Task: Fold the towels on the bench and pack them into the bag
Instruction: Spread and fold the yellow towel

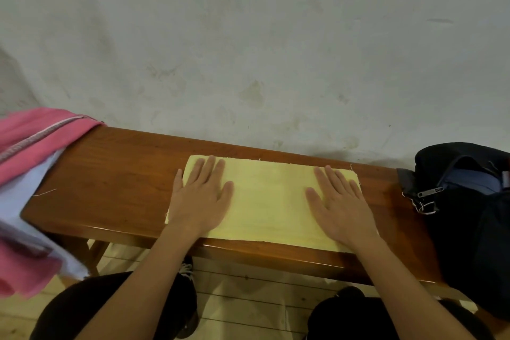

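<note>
A pale yellow towel [269, 201] lies folded flat into a long rectangle in the middle of the brown wooden bench [116, 182]. My left hand [201, 196] presses flat on its left end, fingers straight and spread. My right hand [339, 204] presses flat on its right end in the same way. A dark bag [469, 210] with an open zipper sits at the bench's right end. A pink towel [36, 135] and a white towel [24, 196] lie heaped at the left end, hanging over the edge.
A stained pale wall [248, 50] rises directly behind the bench. Below the bench's front edge are a light tiled floor [248, 298] and my dark-clad knees. Bare bench wood shows between the yellow towel and the pink heap.
</note>
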Demonstrator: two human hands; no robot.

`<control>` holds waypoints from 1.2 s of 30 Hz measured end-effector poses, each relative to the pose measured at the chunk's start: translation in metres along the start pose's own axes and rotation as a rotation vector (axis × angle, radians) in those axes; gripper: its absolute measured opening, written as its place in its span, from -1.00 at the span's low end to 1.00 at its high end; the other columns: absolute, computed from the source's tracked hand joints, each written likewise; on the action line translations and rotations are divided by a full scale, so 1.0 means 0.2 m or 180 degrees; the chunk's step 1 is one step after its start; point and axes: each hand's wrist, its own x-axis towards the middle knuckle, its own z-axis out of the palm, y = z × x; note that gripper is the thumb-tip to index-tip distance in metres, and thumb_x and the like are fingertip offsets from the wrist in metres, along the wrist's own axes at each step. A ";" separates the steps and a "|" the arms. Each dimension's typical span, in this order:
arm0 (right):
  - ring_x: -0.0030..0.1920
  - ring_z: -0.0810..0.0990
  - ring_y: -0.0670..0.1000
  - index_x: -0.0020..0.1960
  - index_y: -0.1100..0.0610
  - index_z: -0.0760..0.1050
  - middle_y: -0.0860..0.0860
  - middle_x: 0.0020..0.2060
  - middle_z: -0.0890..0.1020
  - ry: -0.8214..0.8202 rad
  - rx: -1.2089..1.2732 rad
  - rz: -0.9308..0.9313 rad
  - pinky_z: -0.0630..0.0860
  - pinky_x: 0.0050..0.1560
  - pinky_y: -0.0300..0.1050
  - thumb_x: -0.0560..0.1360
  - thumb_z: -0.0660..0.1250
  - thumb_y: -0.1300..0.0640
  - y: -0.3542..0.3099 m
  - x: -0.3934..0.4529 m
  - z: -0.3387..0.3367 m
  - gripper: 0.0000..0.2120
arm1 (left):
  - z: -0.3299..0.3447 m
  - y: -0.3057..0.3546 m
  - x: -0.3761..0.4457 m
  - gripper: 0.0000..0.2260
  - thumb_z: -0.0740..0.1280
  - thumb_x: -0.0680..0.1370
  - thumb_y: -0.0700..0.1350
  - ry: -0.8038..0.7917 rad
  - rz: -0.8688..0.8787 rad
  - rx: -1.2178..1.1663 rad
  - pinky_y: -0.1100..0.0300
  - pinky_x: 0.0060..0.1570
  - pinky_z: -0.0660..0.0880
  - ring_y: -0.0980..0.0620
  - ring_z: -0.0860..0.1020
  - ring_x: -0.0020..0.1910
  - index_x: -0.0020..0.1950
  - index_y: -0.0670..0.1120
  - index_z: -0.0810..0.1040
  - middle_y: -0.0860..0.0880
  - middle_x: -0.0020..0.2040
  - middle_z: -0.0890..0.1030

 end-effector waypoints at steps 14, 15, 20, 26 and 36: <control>0.60 -0.17 -0.02 0.62 -0.08 -0.08 -0.03 0.62 -0.06 0.0312 0.0128 0.0250 -0.30 0.55 0.13 0.58 -0.27 -0.35 -0.12 0.01 -0.03 -0.32 | -0.19 -0.01 -0.05 -0.47 0.39 0.57 -0.02 0.0448 -0.0972 -0.1675 -0.11 0.34 0.32 -0.10 0.19 0.48 0.50 -0.03 0.31 -0.07 0.49 0.31; 0.60 -0.19 -0.03 0.62 -0.09 -0.12 -0.05 0.62 -0.09 0.0291 0.0094 0.0138 -0.31 0.55 0.12 0.56 -0.30 -0.37 -0.16 0.01 -0.03 -0.29 | -0.20 -0.02 -0.05 -0.45 0.40 0.55 0.01 0.0394 -0.1020 -0.1534 -0.10 0.33 0.32 -0.12 0.23 0.46 0.49 -0.03 0.32 -0.09 0.46 0.35; 0.59 -0.25 -0.04 0.62 -0.10 -0.22 -0.08 0.61 -0.18 0.0027 0.0025 -0.0218 -0.28 0.56 0.11 0.58 -0.26 -0.34 -0.27 0.03 0.00 -0.33 | -0.24 -0.03 -0.07 -0.35 0.47 0.50 -0.01 0.0223 -0.1276 -0.1814 -0.09 0.37 0.32 -0.16 0.27 0.46 0.52 -0.04 0.28 -0.11 0.49 0.31; 0.57 -0.32 -0.02 0.60 -0.12 -0.30 -0.09 0.59 -0.26 -0.0157 -0.0105 -0.0146 -0.28 0.56 0.13 0.50 -0.36 -0.38 -0.28 0.05 0.01 -0.27 | -0.29 -0.05 -0.07 -0.27 0.52 0.45 -0.05 0.0034 -0.1561 -0.2423 -0.01 0.15 0.45 -0.10 0.44 0.28 0.51 -0.08 0.21 -0.12 0.40 0.42; 0.57 -0.31 -0.03 0.59 -0.14 -0.31 -0.10 0.59 -0.25 -0.0083 -0.0075 -0.0166 -0.26 0.57 0.12 0.32 -0.55 -0.45 -0.28 0.05 0.02 -0.11 | -0.34 -0.12 -0.07 -0.42 0.47 0.50 -0.05 -0.0503 -0.1696 -0.3811 -0.03 -0.02 0.60 -0.06 0.57 0.05 0.45 0.09 0.29 0.00 0.16 0.49</control>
